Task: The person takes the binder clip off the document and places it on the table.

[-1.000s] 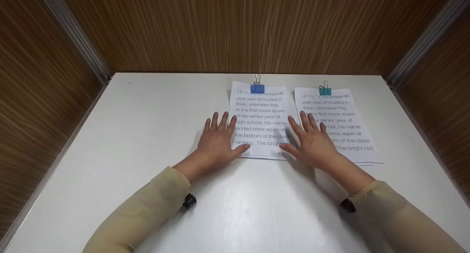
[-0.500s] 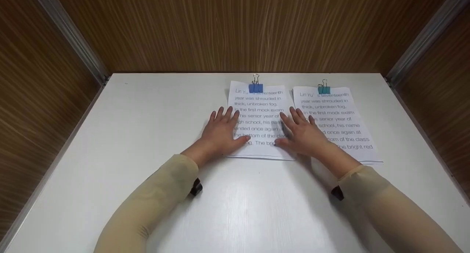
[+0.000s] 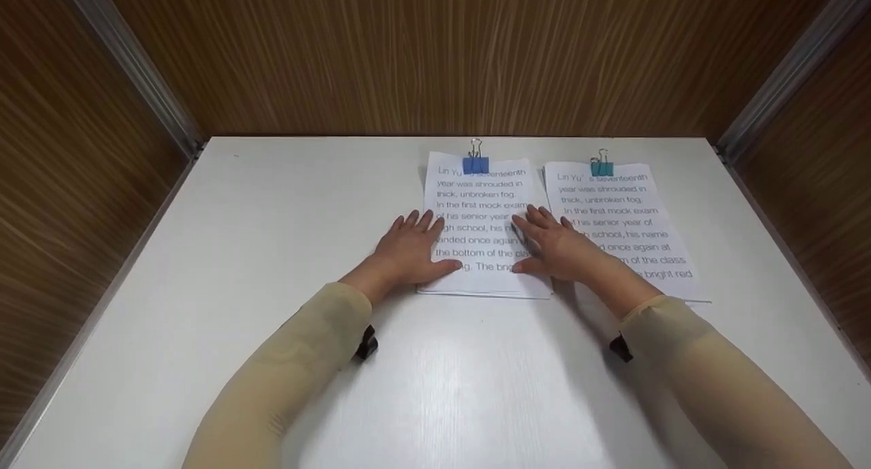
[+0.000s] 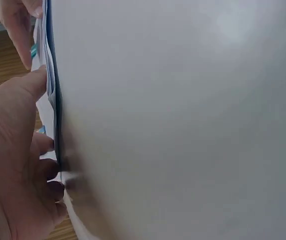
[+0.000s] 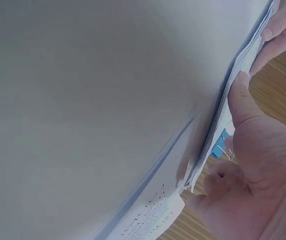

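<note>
Two stacks of printed paper lie side by side on the white table. A blue binder clip (image 3: 475, 165) holds the top of the left stack (image 3: 483, 282). On the right stack (image 3: 646, 214) sits a teal binder clip (image 3: 602, 169). My left hand (image 3: 407, 251) rests along the left stack's left edge, fingers extended and thumb over its lower corner. Opposite it, my right hand (image 3: 561, 250) lies at that stack's right edge, its thumb on the sheets and its palm partly over the right stack. The right wrist view shows the thumb touching the paper stack (image 5: 222, 102) at its lower edge.
The white table (image 3: 204, 265) stretches to the left and in front of the stacks. Wood-grain panels (image 3: 435, 54) enclose the back and both sides, with metal strips (image 3: 133, 67) at the corners.
My right hand has moved left, from between the stacks onto the left stack's right edge. The left hand has shifted slightly right. Both stacks look nearly unmoved.
</note>
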Tool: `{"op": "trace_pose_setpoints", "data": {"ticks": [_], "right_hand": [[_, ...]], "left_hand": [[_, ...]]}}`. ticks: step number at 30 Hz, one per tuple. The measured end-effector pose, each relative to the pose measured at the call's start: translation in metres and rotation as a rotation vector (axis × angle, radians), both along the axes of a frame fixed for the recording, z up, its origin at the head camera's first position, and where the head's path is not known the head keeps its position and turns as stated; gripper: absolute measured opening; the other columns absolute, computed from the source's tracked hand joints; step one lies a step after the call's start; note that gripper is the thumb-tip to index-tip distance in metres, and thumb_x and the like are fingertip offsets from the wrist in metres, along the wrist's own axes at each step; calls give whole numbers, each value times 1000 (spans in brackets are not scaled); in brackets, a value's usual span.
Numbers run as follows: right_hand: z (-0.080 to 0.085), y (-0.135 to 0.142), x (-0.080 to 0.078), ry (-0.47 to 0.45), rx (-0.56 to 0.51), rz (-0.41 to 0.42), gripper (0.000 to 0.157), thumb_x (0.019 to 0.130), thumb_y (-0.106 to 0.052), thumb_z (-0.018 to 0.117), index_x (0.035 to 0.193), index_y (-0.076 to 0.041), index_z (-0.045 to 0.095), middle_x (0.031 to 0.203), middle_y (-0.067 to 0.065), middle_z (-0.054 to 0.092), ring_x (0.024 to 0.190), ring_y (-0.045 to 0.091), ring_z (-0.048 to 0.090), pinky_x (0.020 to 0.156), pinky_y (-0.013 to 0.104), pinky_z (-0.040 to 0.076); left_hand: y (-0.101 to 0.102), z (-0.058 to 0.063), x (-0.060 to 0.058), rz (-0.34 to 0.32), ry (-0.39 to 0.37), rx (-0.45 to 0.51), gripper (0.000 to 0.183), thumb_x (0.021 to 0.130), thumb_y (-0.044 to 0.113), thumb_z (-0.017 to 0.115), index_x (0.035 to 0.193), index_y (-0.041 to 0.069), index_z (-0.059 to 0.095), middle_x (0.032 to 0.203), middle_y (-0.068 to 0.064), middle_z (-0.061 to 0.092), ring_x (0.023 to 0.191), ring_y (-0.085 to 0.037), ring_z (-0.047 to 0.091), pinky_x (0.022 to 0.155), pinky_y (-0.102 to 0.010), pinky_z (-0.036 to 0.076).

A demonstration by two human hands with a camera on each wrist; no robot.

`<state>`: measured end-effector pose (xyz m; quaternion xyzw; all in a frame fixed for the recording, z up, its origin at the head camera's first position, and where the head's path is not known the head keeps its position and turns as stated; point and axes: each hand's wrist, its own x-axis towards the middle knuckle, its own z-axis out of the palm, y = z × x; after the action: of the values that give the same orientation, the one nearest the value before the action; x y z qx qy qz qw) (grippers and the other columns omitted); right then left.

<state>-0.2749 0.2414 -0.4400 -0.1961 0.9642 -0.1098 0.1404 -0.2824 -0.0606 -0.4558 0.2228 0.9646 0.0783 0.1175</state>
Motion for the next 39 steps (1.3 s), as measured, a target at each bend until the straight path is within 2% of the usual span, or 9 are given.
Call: {"op": "trace_pose_setpoints", "data": {"ticks": [5, 11, 23, 30, 39], "right_hand": [[1, 0, -4, -58, -5, -8, 93, 98, -52, 71, 170, -14, 25, 176, 18, 8, 160, 46, 9, 127, 63, 10], [2, 0, -5, -37, 6, 40, 91, 100, -52, 69, 168, -9, 28, 173, 23, 12, 159, 45, 14, 126, 64, 13], [5, -1, -1, -12, 20, 47, 90, 100, -53, 68, 168, -9, 28, 173, 24, 13, 157, 49, 16, 124, 67, 16], [3, -2, 8, -9, 24, 69, 91, 99, -54, 68, 167, -9, 29, 172, 24, 14, 158, 46, 16, 125, 65, 16], [-1, -3, 23, 16, 15, 86, 89, 99, -51, 70, 166, -6, 33, 170, 26, 19, 158, 46, 20, 127, 61, 16]], "left_hand": [[2, 5, -1, -7, -22, -5, 102, 98, 75, 48, 170, 9, 22, 176, -15, 16, 163, -34, 10, 132, -46, 8], [3, 10, -1, -8, -45, -17, 101, 98, 74, 48, 170, 8, 21, 176, -16, 15, 163, -32, 9, 132, -44, 6], [3, 11, 0, -12, -49, -21, 102, 99, 74, 49, 170, 6, 21, 176, -18, 15, 163, -34, 11, 132, -43, 7], [2, 12, 11, -23, -47, -33, 101, 99, 73, 49, 169, 5, 22, 174, -21, 17, 162, -36, 14, 132, -45, 9], [-1, 5, 26, -35, -28, 0, 100, 99, 71, 51, 167, 3, 27, 173, -24, 22, 161, -38, 18, 132, -46, 11]]}}
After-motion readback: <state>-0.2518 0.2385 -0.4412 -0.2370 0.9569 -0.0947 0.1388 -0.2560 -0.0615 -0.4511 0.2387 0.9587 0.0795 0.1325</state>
